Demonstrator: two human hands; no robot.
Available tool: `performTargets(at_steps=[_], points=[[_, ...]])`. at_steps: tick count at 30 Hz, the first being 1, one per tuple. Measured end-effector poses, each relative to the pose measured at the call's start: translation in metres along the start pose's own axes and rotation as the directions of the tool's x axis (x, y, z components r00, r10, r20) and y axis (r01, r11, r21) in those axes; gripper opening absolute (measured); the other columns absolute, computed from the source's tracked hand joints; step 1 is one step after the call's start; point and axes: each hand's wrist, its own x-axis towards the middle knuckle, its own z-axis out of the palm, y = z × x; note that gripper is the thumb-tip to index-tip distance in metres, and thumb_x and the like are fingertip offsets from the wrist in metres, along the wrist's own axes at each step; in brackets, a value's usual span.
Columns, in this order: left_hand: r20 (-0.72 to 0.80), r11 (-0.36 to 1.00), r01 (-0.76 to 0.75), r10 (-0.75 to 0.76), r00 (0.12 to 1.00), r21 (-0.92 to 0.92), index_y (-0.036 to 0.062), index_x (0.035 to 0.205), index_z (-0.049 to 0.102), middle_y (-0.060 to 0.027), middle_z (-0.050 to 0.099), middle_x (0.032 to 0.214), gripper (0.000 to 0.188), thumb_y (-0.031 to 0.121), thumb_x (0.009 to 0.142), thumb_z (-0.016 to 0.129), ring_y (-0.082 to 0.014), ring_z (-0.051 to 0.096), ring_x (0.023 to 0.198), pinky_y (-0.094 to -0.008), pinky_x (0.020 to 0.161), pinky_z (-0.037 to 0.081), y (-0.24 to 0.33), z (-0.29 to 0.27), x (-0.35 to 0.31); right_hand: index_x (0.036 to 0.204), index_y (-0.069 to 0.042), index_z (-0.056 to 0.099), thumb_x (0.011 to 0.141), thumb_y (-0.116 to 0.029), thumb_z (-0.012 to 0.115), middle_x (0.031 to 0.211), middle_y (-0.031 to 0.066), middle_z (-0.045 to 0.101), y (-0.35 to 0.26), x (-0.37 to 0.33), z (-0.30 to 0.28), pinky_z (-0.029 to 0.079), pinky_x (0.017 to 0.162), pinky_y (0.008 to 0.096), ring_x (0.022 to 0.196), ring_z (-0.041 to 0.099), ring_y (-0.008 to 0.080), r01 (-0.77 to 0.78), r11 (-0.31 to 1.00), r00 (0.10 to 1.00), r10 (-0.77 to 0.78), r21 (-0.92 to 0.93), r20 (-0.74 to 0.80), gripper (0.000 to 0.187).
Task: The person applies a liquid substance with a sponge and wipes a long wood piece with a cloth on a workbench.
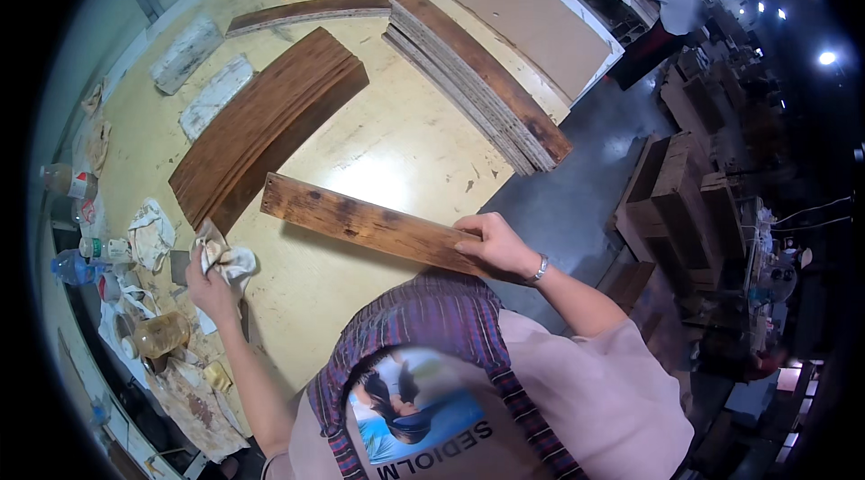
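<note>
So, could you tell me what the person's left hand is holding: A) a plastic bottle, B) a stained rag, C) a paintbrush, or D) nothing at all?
B: the left hand grips a crumpled stained rag, while the right hand holds the wooden plank on the table.

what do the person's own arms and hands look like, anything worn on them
Both forearms are bare, with no gloves on either hand. The right hand has a silver metal bracelet at the wrist. The left hand and its wrist show nothing worn. Pale pink short sleeves end near the upper arms.
</note>
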Motion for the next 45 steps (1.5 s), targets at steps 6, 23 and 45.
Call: performTargets(at_steps=[6,23,45], points=[[0.079,0.705,-0.498,0.613,0.786,-0.506,0.0038,0.106,0.069,-0.0123,0.066,0.106,0.027,0.004,0.080,0.064,-0.0286,0.063,0.098,-0.0404,0.088,0.049,0.220,-0.010,-0.037,0.107,0.002,0.070,0.081,-0.023,0.068,0.089,0.0248,0.069,-0.028,0.021,0.019,0.052,0.078,0.0400,0.081,0.069,0.0373,-0.007,0.991,0.998,-0.002,-0.136,-0.063,0.036],[-0.295,0.886,-0.201,0.077,0.952,-0.418,0.0015,0.119,0.064,-0.0066,0.070,0.089,0.026,0.018,0.099,0.058,-0.0150,0.061,0.070,-0.0315,0.065,0.050,0.098,-0.056,0.128,0.103,-0.001,0.070,0.082,-0.021,0.069,0.087,0.0220,0.068,-0.035,0.014,0.023,0.051,0.071,0.0380,0.076,0.067,0.0342,0.247,0.967,0.940,-0.256,-0.067,-0.227,0.028],[0.086,0.599,-0.701,0.780,0.619,-0.388,0.0010,0.108,0.066,-0.0172,0.062,0.116,0.042,-0.005,0.067,0.060,-0.0392,0.056,0.112,-0.0433,0.101,0.044,0.216,0.037,-0.045,0.104,0.008,0.067,0.094,-0.001,0.060,0.092,0.0094,0.070,-0.155,0.163,0.057,0.054,0.071,0.0259,0.077,0.066,0.0130,0.340,0.324,0.939,-0.068,0.883,-0.337,0.015]])
